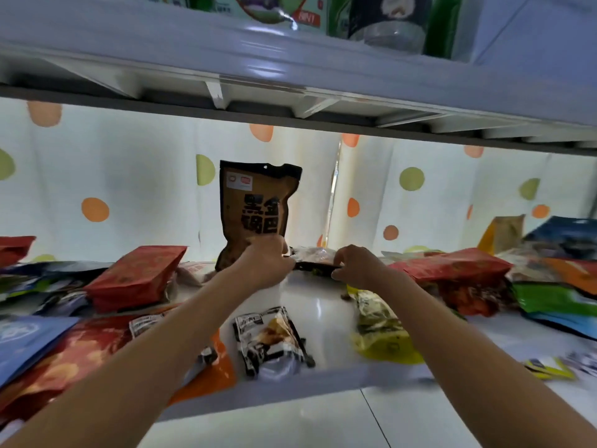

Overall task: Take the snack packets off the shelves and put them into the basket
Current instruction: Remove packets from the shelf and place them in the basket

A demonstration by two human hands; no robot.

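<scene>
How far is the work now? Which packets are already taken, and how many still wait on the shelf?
Done: nothing can be confirmed, because the basket is not in view. In hand: the left hand grips the upright brown packet, and the right hand holds a flat dark packet at the back of the white shelf. Left: many packets, among them the red packet, the yellow-green packet and the black-and-white packet.

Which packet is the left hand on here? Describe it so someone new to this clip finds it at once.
Start at the white shelf in front of the dotted curtain and go to its back centre. The brown packet with bold black characters stands upright there, the left hand gripping its bottom edge. Every packet around it lies flat; this is the only one standing tall.
</scene>
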